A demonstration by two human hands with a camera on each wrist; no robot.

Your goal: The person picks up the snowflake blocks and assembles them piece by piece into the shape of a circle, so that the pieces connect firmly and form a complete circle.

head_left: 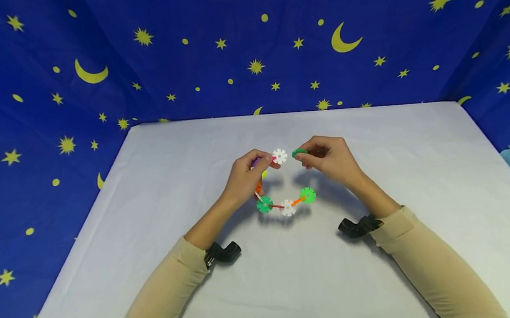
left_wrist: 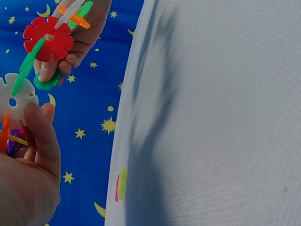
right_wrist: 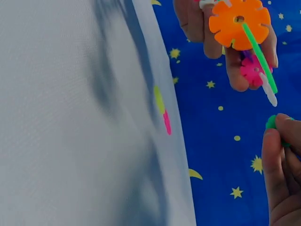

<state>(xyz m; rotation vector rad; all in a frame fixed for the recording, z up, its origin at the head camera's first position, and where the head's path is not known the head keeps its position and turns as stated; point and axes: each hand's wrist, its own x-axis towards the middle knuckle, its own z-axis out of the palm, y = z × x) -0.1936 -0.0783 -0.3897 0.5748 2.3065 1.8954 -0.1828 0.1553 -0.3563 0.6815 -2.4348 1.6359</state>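
Observation:
My left hand (head_left: 244,178) grips a chain of slotted plastic snowflake discs that are joined edge to edge. At the chain's upper end a white disc (head_left: 284,152) sticks out past the fingertips, facing the head camera. Below, the chain curves through a teal disc (head_left: 260,201) and another white disc to a light green disc (head_left: 311,191) at its other end. An orange disc (left_wrist: 6,126) and a red disc (left_wrist: 61,44) also show in the wrist view. My right hand (head_left: 333,158) pinches a loose green disc (head_left: 298,152) just right of the upper white disc, with a gap between them.
A white-covered table (head_left: 304,273) lies beneath both hands, which hover above it and cast shadows. Blue cloth (head_left: 220,7) with yellow stars and moons hangs behind and at the sides. Black wrist mounts (head_left: 227,253) jut inward from both wrists.

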